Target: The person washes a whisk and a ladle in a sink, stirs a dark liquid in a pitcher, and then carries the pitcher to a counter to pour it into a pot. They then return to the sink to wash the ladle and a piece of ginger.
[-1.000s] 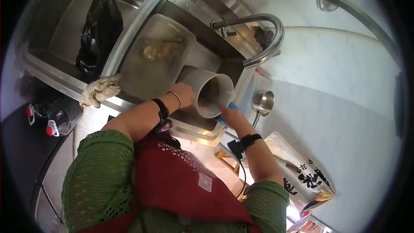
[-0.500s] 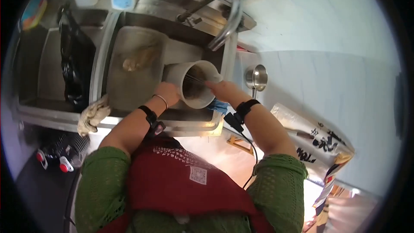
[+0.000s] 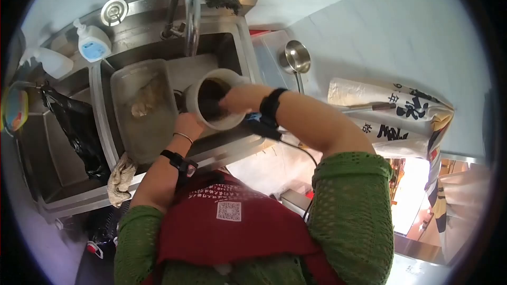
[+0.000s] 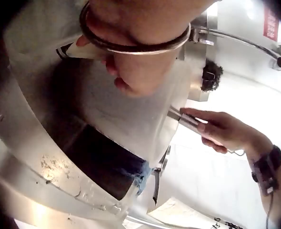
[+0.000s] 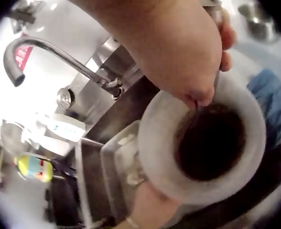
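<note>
A large whitish pitcher (image 3: 194, 106) stands in the right sink basin, with dark brown liquid (image 5: 212, 150) inside. My left hand (image 3: 188, 125) grips the pitcher's side at its handle, which is mostly covered by the fingers in the left wrist view. Over the pitcher's mouth, my right hand (image 3: 243, 99) holds a metal whisk (image 4: 190, 121) by its handle, fingers curled around it. The whisk's wires are hidden inside the pitcher. Left of the pitcher, a translucent plastic tub (image 3: 120, 126) holds cloudy water and a pale lump (image 3: 142, 104).
The faucet (image 3: 193, 21) arches behind the pitcher. A black plastic bag (image 3: 79, 132) hangs in the left basin, and a rag (image 3: 121, 179) drapes over the front edge. To the right are a metal ladle (image 3: 297, 57), a blue cloth (image 5: 271, 102) and a printed sack (image 3: 391, 108).
The head view has turned, shifting the sink leftward. My right hand has moved further over the pitcher's mouth, with its forearm swung higher. The left hand keeps its hold on the pitcher.
</note>
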Tool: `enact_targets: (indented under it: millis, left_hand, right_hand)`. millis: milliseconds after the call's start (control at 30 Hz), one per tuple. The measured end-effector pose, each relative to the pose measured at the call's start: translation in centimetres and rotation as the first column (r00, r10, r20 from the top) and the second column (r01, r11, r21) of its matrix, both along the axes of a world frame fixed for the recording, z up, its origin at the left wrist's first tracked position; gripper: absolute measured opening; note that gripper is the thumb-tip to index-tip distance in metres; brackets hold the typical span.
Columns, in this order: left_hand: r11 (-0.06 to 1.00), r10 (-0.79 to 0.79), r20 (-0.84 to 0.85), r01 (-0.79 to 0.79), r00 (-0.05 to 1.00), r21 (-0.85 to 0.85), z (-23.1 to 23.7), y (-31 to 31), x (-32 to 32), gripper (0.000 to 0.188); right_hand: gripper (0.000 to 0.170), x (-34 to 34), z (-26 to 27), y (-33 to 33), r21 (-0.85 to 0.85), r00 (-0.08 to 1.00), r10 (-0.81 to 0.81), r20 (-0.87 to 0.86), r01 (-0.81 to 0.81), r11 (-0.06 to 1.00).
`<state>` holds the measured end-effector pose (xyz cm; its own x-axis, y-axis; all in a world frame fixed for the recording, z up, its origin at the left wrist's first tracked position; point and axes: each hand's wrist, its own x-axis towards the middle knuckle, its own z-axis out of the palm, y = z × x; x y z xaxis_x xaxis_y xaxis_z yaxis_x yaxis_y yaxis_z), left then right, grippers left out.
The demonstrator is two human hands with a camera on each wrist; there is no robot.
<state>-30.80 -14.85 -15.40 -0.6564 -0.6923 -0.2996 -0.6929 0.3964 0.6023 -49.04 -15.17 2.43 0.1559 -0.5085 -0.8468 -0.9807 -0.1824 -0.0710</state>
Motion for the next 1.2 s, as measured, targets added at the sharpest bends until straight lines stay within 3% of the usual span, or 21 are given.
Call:
enact_targets:
  millis: [100,167,200,300,367,433,467,533,600,700,767,833,867,933,967,1067,1100,1200]
  left_hand:
    - [0.999,0.048,-0.054,-0.048,0.997,-0.006,0.4,0.1,0.0,0.032]
    - [0.997,0.068,-0.074,-0.069,0.995,-0.017,0.2,0.1,-0.1,0.032]
    - [0.996,0.083,-0.080,-0.084,0.993,-0.008,-0.7,0.4,-0.1,0.031]
    - [0.992,0.122,-0.097,-0.120,0.988,0.025,0.1,0.8,-0.2,0.028]
    - [0.990,0.140,-0.115,-0.136,0.983,0.039,0.6,0.8,-0.2,0.027]
    - [0.985,0.173,-0.106,-0.169,0.979,0.045,0.2,0.6,-0.6,0.026]
    - [0.984,0.175,-0.107,-0.171,0.979,0.045,-0.1,0.6,-0.6,0.026]
    - [0.982,0.189,-0.192,-0.182,0.963,0.049,-0.7,0.9,-0.3,0.027]
    - [0.976,0.217,-0.177,-0.210,0.960,0.057,-1.3,1.2,0.0,0.028]
    - [0.963,0.267,-0.132,-0.257,0.955,0.086,-0.3,0.6,-0.2,0.030]
    - [0.955,0.281,-0.088,-0.269,0.956,0.127,-0.2,0.9,0.0,0.032]
    - [0.956,0.268,-0.068,-0.257,0.961,0.139,-0.5,1.0,0.3,0.033]
    - [0.949,0.292,-0.066,-0.280,0.954,0.143,-0.7,1.0,0.6,0.033]
    - [0.969,0.184,0.083,-0.195,0.979,0.151,0.0,0.3,0.5,0.032]
    - [0.961,0.219,0.078,-0.229,0.973,0.156,-0.4,0.4,0.3,0.032]
    - [0.967,0.229,0.003,-0.228,0.973,0.112,-0.4,1.2,-0.1,0.030]
    - [0.970,0.194,0.034,-0.197,0.980,0.142,1.2,0.8,0.1,0.031]
    - [0.978,0.132,0.077,-0.143,0.988,0.149,1.7,0.5,0.7,0.032]
  right_hand:
    - [0.041,-1.7,-0.1,-0.5,-0.131,0.996,-0.014,-0.090,0.002,0.991]
    - [0.036,-2.7,-2.3,0.8,-0.007,0.989,0.104,-0.109,-0.105,0.994]
    - [0.033,-3.0,-5.2,1.9,-0.079,0.988,0.154,0.006,-0.153,0.985]
    - [0.034,-0.9,-0.7,-0.7,-0.142,0.995,0.075,0.064,-0.065,0.988]
    - [0.030,-2.0,-0.3,-0.9,-0.176,1.000,-0.011,0.008,0.012,0.984]
    - [0.031,-2.9,-1.3,0.1,0.001,0.977,0.136,-0.161,-0.137,0.991]
    - [0.031,-3.2,-5.0,1.5,-0.077,0.993,0.108,-0.039,-0.110,0.991]
    - [0.031,-1.7,-3.9,0.2,-0.126,0.998,0.070,0.003,-0.069,0.990]
    - [0.032,-1.0,-2.4,-0.2,-0.170,0.998,0.040,0.049,-0.031,0.985]
    - [0.024,-1.8,-0.5,-0.4,-0.107,0.988,0.126,-0.093,-0.136,0.985]
    - [0.023,-0.9,-3.6,0.3,-0.094,0.982,0.185,-0.045,-0.188,0.978]
    - [0.023,0.5,-2.7,-1.1,-0.180,0.998,0.059,0.002,-0.058,0.982]
    - [0.023,0.4,-2.9,-1.1,-0.176,0.997,0.083,0.004,-0.081,0.981]
    - [0.024,-1.5,-3.3,-1.0,-0.053,0.984,0.134,-0.117,-0.141,0.989]
    - [0.025,-2.3,-3.4,-1.4,0.011,0.969,0.169,-0.179,-0.170,0.985]
    - [0.034,0.7,-2.3,1.1,-0.121,0.994,0.071,0.080,-0.061,0.991]
    - [0.034,0.6,-2.2,0.0,-0.111,0.989,0.122,0.086,-0.112,0.987]
    - [0.039,-1.8,-0.6,-1.4,-0.118,0.993,0.018,-0.114,-0.031,0.993]
